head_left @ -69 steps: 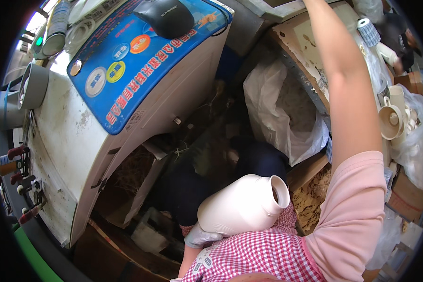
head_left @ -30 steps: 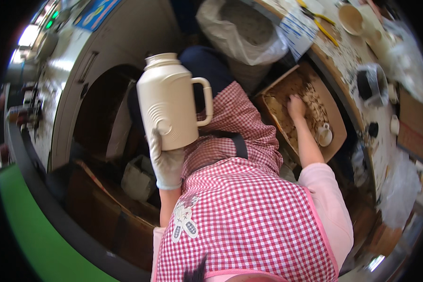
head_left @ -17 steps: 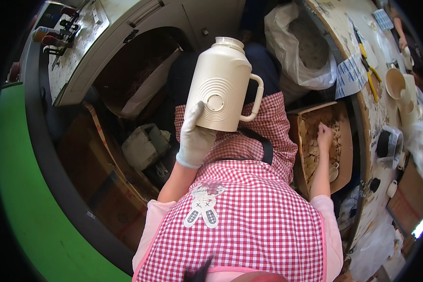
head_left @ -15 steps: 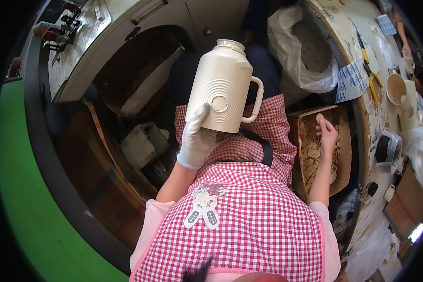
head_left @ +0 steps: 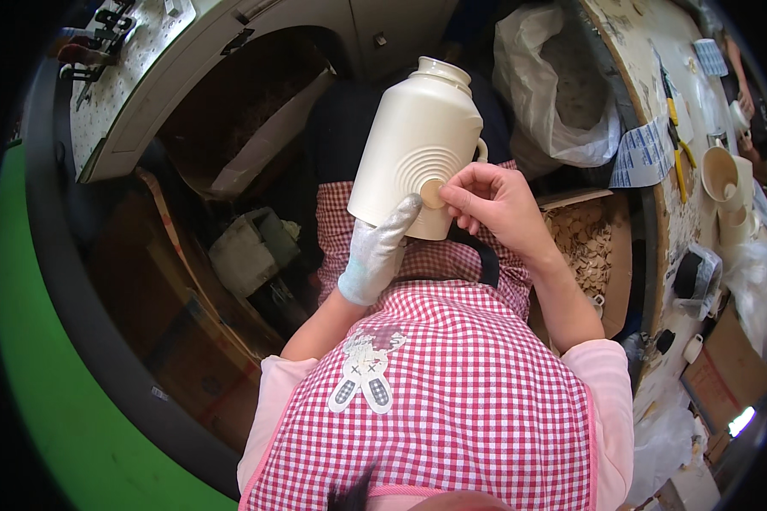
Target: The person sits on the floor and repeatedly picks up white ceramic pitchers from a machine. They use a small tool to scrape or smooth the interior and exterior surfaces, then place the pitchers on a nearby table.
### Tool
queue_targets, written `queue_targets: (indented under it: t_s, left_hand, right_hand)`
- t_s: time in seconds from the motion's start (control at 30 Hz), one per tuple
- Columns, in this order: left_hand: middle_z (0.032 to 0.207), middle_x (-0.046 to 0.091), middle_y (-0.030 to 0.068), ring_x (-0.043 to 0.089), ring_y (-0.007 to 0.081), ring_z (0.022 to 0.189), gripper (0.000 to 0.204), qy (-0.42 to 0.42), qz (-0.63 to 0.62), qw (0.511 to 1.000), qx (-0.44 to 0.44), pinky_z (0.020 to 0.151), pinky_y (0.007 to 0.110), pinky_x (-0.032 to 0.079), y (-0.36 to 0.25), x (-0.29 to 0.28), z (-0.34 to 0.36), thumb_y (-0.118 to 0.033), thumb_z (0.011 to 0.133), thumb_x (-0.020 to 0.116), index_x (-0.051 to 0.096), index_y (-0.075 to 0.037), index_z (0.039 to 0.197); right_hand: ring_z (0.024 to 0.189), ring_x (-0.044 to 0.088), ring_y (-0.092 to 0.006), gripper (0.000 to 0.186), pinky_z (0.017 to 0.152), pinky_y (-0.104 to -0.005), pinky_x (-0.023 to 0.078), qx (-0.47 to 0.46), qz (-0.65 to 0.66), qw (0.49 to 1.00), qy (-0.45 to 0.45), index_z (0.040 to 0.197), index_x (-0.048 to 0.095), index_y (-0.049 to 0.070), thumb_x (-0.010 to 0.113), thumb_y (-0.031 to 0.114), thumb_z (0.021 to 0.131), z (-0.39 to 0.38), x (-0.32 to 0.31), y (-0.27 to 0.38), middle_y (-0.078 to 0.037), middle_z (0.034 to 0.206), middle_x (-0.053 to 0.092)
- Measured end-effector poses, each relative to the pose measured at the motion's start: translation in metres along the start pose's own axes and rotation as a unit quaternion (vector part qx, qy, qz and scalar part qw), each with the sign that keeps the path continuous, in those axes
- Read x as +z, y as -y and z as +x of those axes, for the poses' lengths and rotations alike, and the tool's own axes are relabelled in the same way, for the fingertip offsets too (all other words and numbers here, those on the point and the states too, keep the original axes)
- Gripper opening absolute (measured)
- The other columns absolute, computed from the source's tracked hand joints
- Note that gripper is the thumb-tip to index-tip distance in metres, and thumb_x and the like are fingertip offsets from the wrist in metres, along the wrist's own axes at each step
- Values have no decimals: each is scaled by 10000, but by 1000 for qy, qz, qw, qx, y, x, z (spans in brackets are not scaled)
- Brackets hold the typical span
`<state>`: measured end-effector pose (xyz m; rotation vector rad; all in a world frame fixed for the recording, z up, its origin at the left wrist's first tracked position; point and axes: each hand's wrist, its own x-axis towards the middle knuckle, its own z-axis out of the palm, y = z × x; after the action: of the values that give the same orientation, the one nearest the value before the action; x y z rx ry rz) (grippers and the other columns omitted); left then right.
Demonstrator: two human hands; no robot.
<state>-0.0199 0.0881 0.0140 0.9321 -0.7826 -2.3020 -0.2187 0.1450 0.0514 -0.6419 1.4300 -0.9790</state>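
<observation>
My left hand [head_left: 382,247], in a pale knitted glove, supports a cream plastic jug [head_left: 405,128] from below, its thumb on the jug's side beside moulded concentric rings. The jug leans slightly above my lap, open neck uppermost. My bare right hand [head_left: 494,204] pinches a small round beige disc [head_left: 431,194] between thumb and forefinger, at the centre of those rings. The jug's handle is mostly hidden behind my right hand. A cardboard box [head_left: 615,289] full of similar small discs sits beside my right knee, partly behind my right arm.
A worn bench [head_left: 660,332] along the right carries pliers [head_left: 680,166], mugs [head_left: 720,175] and plastic bags. A white sack [head_left: 520,68] sits ahead. Another person's hand [head_left: 744,102] shows far right. A white cabinet [head_left: 349,25] stands ahead-left, a green surface [head_left: 25,341] at left.
My right hand has come up from the box with a disc and moved left onto the jug's rings. Earlier it was reaching away. The jug has turned slightly, hiding its handle more.
</observation>
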Motion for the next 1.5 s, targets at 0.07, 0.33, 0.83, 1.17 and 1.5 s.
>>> queue_targets:
  t_s: [0.07, 0.33, 0.83, 1.17, 1.5]
  left_hand:
    - [1348, 636, 93, 647, 187, 1200, 452, -2, -1, 1000, 9, 1018, 346, 548, 1, 0, 1, -191, 1049, 667, 512, -64, 1453]
    - [1277, 672, 108, 673, 171, 1118, 427, -53, 48, 996, 56, 963, 316, 556, 1, 5, 4, -128, 1017, 704, 559, -24, 1405]
    - [1349, 638, 104, 643, 194, 1198, 456, -37, 54, 996, 66, 1036, 344, 523, 1, -22, 3, -128, 1030, 667, 525, -17, 1448]
    - [1328, 659, 125, 651, 204, 1148, 474, -64, 98, 983, 139, 1002, 350, 542, 2, -8, 7, -29, 965, 730, 580, 46, 1409]
    - [1337, 657, 147, 643, 235, 1216, 438, -110, 211, 956, 173, 1077, 362, 495, -14, 17, 16, -126, 1013, 665, 582, 44, 1408]
  right_hand:
    - [673, 657, -52, 198, 588, -190, 520, 3, -10, 1000, -7, 982, 723, 12, 758, 207, 981, 1, -1, 0, -20, 792, 734]
    - [654, 680, -82, 234, 584, -210, 536, 6, -15, 999, -32, 945, 699, 10, 752, 235, 984, 2, 11, -4, -43, 779, 732]
    - [759, 379, -121, 716, 631, -269, 390, -255, -357, 870, -224, 830, 401, 105, 1015, 413, 629, 45, 10, -36, 23, 839, 360]
    - [825, 504, -278, 632, 757, -388, 439, -329, -279, 864, -259, 864, 525, 80, 943, 518, 682, 38, 24, -34, -82, 878, 489]
    - [869, 706, -160, 261, 789, -306, 559, -280, -286, 785, -473, 1102, 742, 84, 675, 326, 1028, 6, -244, 25, -67, 991, 762]
